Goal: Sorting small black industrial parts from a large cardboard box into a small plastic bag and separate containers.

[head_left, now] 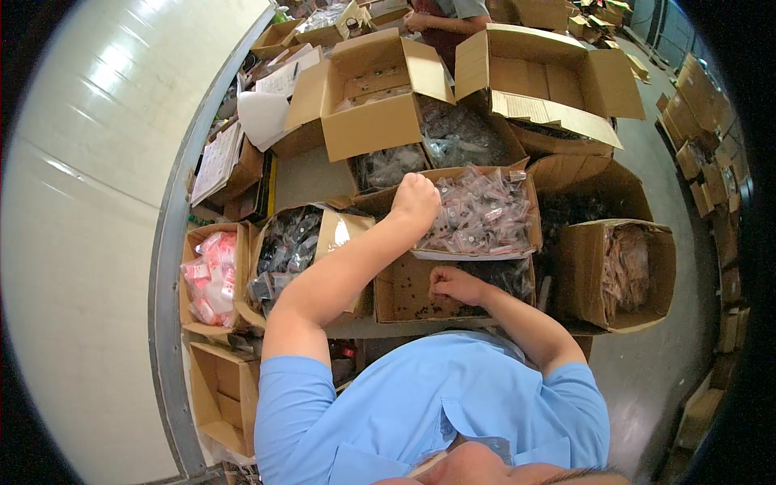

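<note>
My left hand (416, 200) is closed like a fist above the left edge of a box filled with small clear bags (483, 212). Whatever it may hold is hidden by the fingers. Below and nearer to me, my right hand (456, 286) is inside a cardboard box (396, 279) with small dark pieces (420, 307) scattered on its bottom. Its fingers are curled together, and I cannot make out anything between them. Dark bagged items (509, 277) lie at the right end of that same box, partly under the box of bags.
To the left stand a box of pink-and-white bags (212, 279) and one of dark bagged parts (291, 242). Open cartons (372, 121) (558, 73) sit at the back. A carton of brownish packets (626, 263) is at right. Across the bench is another person (449, 20).
</note>
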The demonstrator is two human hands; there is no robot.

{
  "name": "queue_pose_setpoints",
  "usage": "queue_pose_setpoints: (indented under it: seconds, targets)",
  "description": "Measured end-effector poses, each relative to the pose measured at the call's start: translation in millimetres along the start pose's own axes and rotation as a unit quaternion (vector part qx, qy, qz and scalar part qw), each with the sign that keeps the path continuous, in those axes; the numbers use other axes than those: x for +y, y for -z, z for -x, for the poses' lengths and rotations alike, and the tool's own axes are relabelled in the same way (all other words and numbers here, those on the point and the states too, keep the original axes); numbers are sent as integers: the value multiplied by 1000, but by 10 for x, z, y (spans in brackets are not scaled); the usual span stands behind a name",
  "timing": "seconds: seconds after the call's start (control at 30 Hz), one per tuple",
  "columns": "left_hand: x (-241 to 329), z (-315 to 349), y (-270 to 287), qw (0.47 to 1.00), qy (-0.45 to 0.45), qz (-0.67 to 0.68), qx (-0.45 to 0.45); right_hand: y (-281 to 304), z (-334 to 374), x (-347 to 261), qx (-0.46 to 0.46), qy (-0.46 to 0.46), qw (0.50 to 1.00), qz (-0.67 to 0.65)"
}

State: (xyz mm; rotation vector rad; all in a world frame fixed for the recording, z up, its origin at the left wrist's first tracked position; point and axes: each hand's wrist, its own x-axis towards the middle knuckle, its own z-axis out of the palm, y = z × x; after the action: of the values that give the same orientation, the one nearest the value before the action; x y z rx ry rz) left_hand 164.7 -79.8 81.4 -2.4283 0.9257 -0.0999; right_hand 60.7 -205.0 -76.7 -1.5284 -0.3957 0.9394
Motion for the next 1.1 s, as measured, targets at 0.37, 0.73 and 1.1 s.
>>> queue_pose_setpoints:
  seconds: [0.37,0.73,1.1]
  targets:
    - [611,842,-222,207,57,967,-139,10,895,-1289,122,166,800,-563]
    - [985,943,-108,304,72,950,3,-315,737,-1208,193,268,923,-196]
    - [887,963,-135,457,28,889,-11,-242,961,-1394,155,311,934,-86]
